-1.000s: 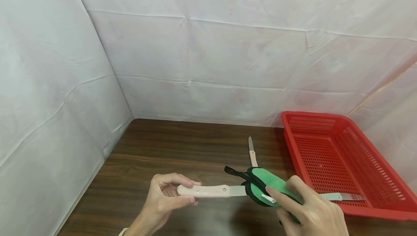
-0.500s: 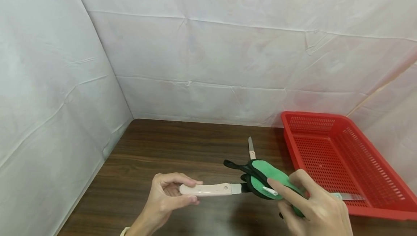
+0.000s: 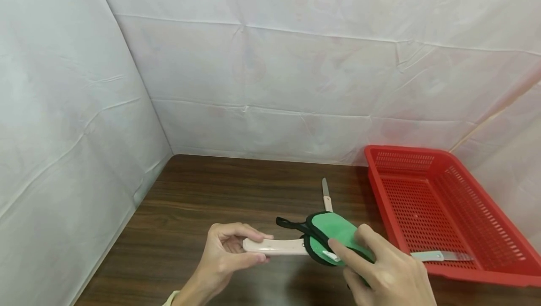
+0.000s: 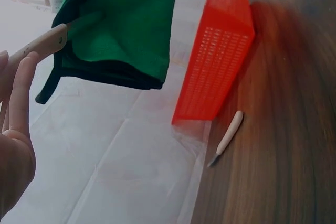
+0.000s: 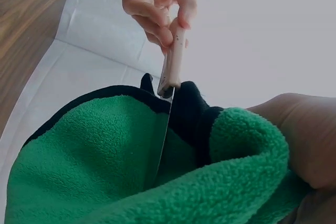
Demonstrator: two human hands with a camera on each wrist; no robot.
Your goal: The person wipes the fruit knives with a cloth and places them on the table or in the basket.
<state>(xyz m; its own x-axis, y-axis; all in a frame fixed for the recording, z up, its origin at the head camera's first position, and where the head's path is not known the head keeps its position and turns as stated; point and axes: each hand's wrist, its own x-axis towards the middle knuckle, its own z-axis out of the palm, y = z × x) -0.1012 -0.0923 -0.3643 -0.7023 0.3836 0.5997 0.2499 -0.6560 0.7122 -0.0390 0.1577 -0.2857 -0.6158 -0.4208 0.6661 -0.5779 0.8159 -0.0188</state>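
My left hand [image 3: 221, 259] pinches the pale pink handle of a knife [image 3: 276, 247], its blade pointing right. The right hand [image 3: 389, 268] grips a green cloth [image 3: 336, 228] with black edging, a black hanging loop and a small white label. In the head view the cloth covers the blade. The right wrist view shows the blade [image 5: 164, 145] lying inside the fold of the green plush cloth [image 5: 100, 156]. Both hands hold these things above the table.
Behind the cloth, a second pink-handled knife [image 3: 326, 195] lies on the dark wood table [image 3: 220, 184]. A red perforated basket [image 3: 376, 184] stands at the right, with a pale-green-handled knife [image 3: 435, 256] in it. White sheeting [image 3: 253, 71] hangs behind the table.
The cloth first slid right along the blade toward its tip, then came back left up to the handle, covering the blade. My left hand and the knife shifted slightly right.
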